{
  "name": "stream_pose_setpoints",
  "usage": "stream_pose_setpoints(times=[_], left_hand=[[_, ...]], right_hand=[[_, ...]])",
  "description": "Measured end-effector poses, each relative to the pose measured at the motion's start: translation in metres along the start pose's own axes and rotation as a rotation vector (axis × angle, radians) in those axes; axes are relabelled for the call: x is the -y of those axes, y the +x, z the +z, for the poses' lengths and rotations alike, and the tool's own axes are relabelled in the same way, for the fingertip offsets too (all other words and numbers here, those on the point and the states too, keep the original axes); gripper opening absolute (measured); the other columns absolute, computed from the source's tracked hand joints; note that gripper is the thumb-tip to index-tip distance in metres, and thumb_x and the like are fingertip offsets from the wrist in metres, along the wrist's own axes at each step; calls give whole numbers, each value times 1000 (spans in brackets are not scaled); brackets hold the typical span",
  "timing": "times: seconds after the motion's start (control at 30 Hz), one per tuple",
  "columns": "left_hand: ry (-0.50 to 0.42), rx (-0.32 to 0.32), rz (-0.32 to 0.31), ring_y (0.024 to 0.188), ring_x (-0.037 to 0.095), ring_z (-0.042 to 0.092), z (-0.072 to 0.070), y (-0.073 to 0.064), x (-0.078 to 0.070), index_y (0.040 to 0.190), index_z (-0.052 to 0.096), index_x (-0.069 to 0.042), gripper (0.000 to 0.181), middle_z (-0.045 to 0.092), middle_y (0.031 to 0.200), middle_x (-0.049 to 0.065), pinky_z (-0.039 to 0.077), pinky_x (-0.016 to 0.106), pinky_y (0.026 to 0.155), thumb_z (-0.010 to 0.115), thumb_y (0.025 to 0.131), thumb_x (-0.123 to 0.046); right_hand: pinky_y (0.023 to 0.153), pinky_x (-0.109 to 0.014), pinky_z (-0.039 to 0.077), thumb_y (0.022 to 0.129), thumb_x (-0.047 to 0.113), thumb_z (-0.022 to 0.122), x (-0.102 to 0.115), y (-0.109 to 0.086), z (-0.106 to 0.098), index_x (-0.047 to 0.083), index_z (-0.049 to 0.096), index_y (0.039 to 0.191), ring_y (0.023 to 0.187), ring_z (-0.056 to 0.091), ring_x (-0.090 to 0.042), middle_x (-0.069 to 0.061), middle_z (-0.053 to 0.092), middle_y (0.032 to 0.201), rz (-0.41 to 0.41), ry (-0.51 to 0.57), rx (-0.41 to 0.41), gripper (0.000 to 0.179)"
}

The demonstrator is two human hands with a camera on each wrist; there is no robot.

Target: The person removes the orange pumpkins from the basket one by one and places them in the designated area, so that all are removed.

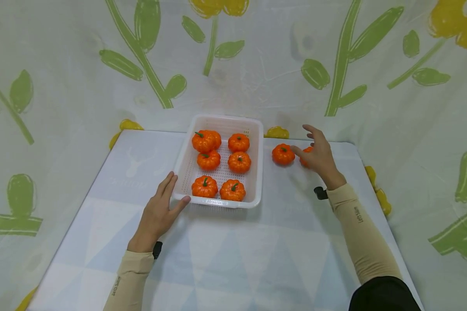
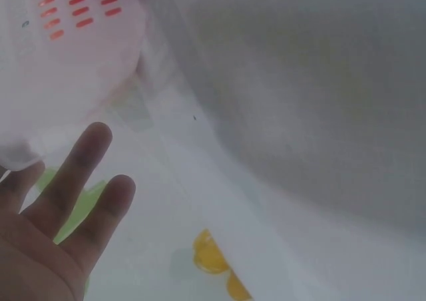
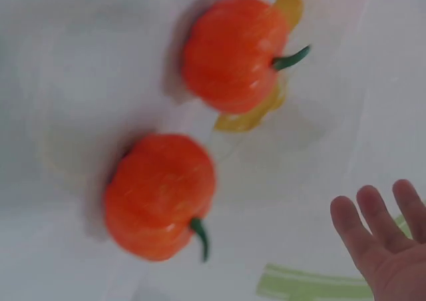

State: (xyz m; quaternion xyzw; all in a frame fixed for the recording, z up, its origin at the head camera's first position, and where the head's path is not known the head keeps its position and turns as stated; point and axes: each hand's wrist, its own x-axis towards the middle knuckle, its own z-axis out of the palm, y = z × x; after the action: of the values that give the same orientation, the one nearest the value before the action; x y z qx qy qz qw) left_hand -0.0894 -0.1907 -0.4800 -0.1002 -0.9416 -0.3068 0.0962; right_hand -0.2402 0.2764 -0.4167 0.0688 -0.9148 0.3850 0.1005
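A white plastic basket [image 1: 258,172] holds several small orange pumpkins [image 1: 239,162] with green stems. My left hand [image 1: 159,214] rests at the basket's front left corner, fingers extended along its side and thumb at the front rim. In the left wrist view, spread fingers [image 2: 74,164] show beside the slotted basket wall. Right of the basket, one pumpkin [image 1: 283,154] lies on the table. My right hand [image 1: 320,156] is over a second pumpkin [image 1: 305,158] and partly hides it in the head view. The right wrist view shows both pumpkins apart from the extended fingers.
The table [image 1: 233,255] has a pale cloth with blue triangles. Behind it hangs a white sheet [image 1: 257,65] printed with green leaves and yellow flowers. The basket stands near the table's back edge.
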Motion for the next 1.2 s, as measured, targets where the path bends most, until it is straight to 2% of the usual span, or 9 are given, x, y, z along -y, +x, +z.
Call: stream_pose_setpoints(times=[0.2,0.33,0.47,0.67,0.9,1.07,1.2], left_hand=[[0,0,-6,131,44,51,-1,0,-1,161,28,-10,83,25,166,7,44,59,103,62,98,-52],[-5,11,-12,132,45,50,0,0,-2,161,27,-10,83,23,167,7,43,60,103,61,98,-53],[-2,18,-15,134,44,48,0,-1,-3,161,27,-11,83,23,167,7,43,60,103,61,99,-53],[8,5,-8,135,43,48,-1,0,-1,161,28,-10,83,24,166,7,43,59,104,62,98,-52],[-9,11,-15,132,44,50,-1,0,-2,161,28,-11,83,24,167,6,44,60,103,62,98,-52],[3,1,-11,131,44,51,-1,0,-2,161,28,-10,83,25,166,7,44,59,103,63,98,-52],[3,-1,-6,132,44,50,1,0,-2,161,28,-10,83,25,166,7,43,59,103,63,98,-51]], right_hand=[[105,-56,43,88,19,82,27,-2,13,10,41,153,134,47,-34,-9,45,152,-184,52,39,77],[102,-54,46,86,15,83,41,-9,23,8,44,150,131,49,-33,-9,49,149,-275,85,68,75],[98,-53,49,85,19,85,54,-16,36,8,46,148,127,53,-32,-10,51,147,-339,86,125,75],[101,-49,49,87,25,83,73,-21,57,13,43,151,130,54,-28,-7,51,148,-389,132,340,76],[105,-52,45,89,22,81,88,-25,80,10,47,147,130,52,-36,-5,51,148,-437,130,558,69],[112,-44,39,89,21,80,100,-30,98,9,47,149,135,48,-29,-5,50,149,-478,20,730,69],[112,-38,40,89,21,80,105,-34,108,10,49,149,135,47,-25,-3,50,149,-482,-47,833,68]])
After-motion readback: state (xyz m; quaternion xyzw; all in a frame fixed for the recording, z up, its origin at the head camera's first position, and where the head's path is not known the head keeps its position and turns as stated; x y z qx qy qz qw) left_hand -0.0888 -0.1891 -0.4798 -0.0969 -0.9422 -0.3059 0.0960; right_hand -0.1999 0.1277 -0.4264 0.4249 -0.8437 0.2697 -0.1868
